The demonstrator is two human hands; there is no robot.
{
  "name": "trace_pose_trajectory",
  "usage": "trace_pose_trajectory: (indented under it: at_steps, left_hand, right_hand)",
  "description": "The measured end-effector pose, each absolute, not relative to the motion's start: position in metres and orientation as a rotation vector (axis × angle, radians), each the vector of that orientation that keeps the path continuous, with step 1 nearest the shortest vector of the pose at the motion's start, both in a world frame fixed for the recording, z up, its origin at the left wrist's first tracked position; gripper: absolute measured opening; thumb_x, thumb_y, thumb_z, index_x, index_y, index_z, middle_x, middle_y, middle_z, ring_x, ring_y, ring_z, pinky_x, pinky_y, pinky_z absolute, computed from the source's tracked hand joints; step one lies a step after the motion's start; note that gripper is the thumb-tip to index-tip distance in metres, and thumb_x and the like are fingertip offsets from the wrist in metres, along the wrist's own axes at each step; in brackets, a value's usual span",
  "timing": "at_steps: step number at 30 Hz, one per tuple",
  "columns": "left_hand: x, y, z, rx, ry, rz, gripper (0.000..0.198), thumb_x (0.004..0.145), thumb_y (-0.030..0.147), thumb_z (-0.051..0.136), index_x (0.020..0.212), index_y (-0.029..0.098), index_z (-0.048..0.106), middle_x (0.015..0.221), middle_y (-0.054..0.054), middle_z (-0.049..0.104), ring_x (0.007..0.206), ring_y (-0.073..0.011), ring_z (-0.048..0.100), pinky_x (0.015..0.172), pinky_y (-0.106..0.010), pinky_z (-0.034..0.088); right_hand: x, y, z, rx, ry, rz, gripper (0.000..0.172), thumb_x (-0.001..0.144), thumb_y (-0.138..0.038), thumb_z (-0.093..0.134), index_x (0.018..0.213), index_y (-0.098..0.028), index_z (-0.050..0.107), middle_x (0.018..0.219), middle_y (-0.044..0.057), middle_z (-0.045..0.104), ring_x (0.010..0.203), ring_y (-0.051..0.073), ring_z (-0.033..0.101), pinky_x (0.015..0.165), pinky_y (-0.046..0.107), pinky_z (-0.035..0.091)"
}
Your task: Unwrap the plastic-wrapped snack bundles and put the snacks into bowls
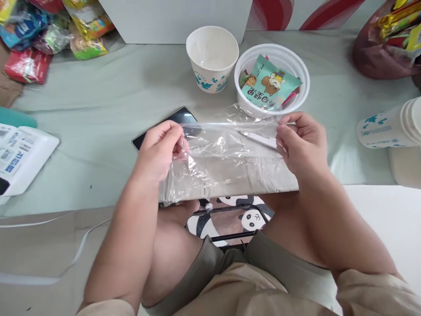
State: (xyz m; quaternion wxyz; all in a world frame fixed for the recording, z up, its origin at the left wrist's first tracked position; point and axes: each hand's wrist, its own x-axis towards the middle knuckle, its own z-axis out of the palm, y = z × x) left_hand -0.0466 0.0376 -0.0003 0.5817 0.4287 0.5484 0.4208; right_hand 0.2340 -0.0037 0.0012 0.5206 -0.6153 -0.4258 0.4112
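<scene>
Between my two hands a sheet of clear plastic film or bag [220, 147] is stretched over the front of the table. My left hand [162, 147] pinches its left end, fingers curled in. At the other end, my right hand [301, 138] grips the plastic between thumb and fingers. A slim white pointed tool [258, 139], perhaps tweezers or a pen knife, lies by my right hand; whether that hand touches it I cannot tell. Partly behind my left hand rests a dark phone [184, 116]. Just beyond the plastic stands a white bowl [305, 90] holding a green snack packet [271, 83].
A paper cup [212, 57] stands left of the bowl. Stacked paper cups [388, 125] lie at the right, below a dark red bag of snacks [365, 52]. Packaged snacks [28, 66] heap at the far left, above a white labelled box [29, 153]. A white panel [174, 22] borders the back.
</scene>
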Motion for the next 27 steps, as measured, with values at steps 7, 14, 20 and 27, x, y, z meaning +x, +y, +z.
trace_pose_trajectory:
  at_steps: [7, 14, 20, 27]
  left_hand:
    - [-0.042, 0.044, 0.010, 0.527, 1.239, 1.165, 0.030, 0.088, 0.038, 0.070, 0.072, 0.024, 0.049, 0.047, 0.010, 0.024, 0.033, -0.0037, 0.014, 0.035, -0.023, 0.003]
    - [-0.003, 0.031, 0.000, 0.546, 1.188, 1.265, 0.043, 0.088, 0.057, 0.071, 0.079, 0.025, 0.042, 0.049, 0.011, 0.031, 0.035, -0.0061, 0.023, 0.037, -0.026, 0.017]
    - [-0.017, 0.029, 0.001, 0.747, 1.145, 1.283, 0.028, 0.093, 0.039, 0.064, 0.074, 0.025, 0.048, 0.039, 0.010, 0.034, 0.032, -0.0072, 0.020, 0.038, -0.026, 0.011]
    - [-0.042, 0.041, 0.003, 0.783, 1.186, 1.295, 0.029, 0.088, 0.032, 0.067, 0.067, 0.025, 0.049, 0.044, 0.007, 0.030, 0.038, -0.0080, 0.028, 0.039, -0.025, 0.024]
  right_hand:
    - [0.229, -0.006, 0.003, -1.134, -0.633, 0.989, 0.042, 0.074, -0.041, 0.077, 0.109, -0.034, 0.056, 0.124, 0.001, 0.070, 0.116, 0.018, 0.071, 0.098, 0.035, 0.059]
    - [0.183, -0.028, -0.012, -1.143, -0.638, 1.429, 0.070, 0.065, -0.052, 0.089, 0.120, -0.033, 0.051, 0.106, 0.001, 0.075, 0.114, 0.023, 0.074, 0.101, 0.043, 0.058]
    - [0.207, -0.013, -0.012, -1.189, -0.742, 1.175, 0.026, 0.083, -0.038, 0.073, 0.093, -0.027, 0.051, 0.069, -0.007, 0.050, 0.062, 0.011, 0.061, 0.068, 0.029, 0.059]
    - [0.227, -0.005, -0.009, -1.346, -0.710, 1.047, 0.026, 0.084, -0.044, 0.073, 0.091, -0.026, 0.056, 0.057, -0.009, 0.039, 0.039, 0.006, 0.031, 0.035, 0.022, 0.026]
